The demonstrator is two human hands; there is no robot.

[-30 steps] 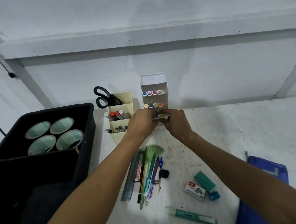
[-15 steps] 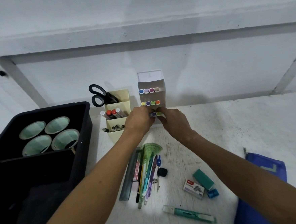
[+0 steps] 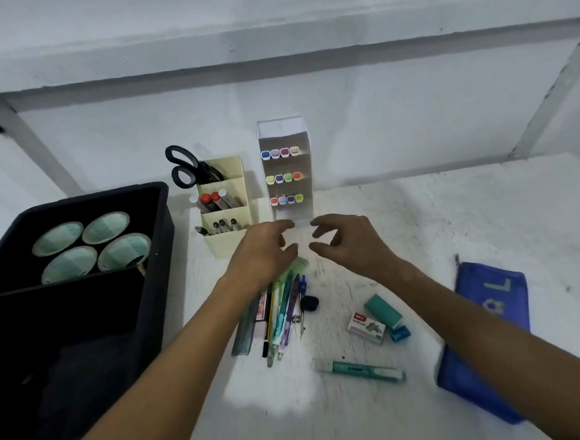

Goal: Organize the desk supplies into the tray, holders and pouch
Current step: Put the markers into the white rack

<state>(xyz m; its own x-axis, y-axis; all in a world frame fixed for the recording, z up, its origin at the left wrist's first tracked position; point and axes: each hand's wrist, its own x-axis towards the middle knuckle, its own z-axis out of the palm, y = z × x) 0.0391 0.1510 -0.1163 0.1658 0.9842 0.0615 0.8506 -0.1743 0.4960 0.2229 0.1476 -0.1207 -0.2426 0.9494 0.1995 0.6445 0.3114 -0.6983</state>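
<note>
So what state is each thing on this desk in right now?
Left hand: open, holding nothing.
Right hand: open, holding nothing.
White marker holder: upright, three rows filled.
Cream holder: upright, holding scissors and pens.
Black tray: four tape rolls inside.
Blue pouch: lying flat.
Green highlighter: loose, capped.

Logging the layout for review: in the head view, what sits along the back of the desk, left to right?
Black tray → scissors → cream pen holder → white marker holder.

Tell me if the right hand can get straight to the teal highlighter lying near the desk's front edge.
Probably yes: the right hand is empty, and the teal highlighter lies alone with nothing on it.
</note>
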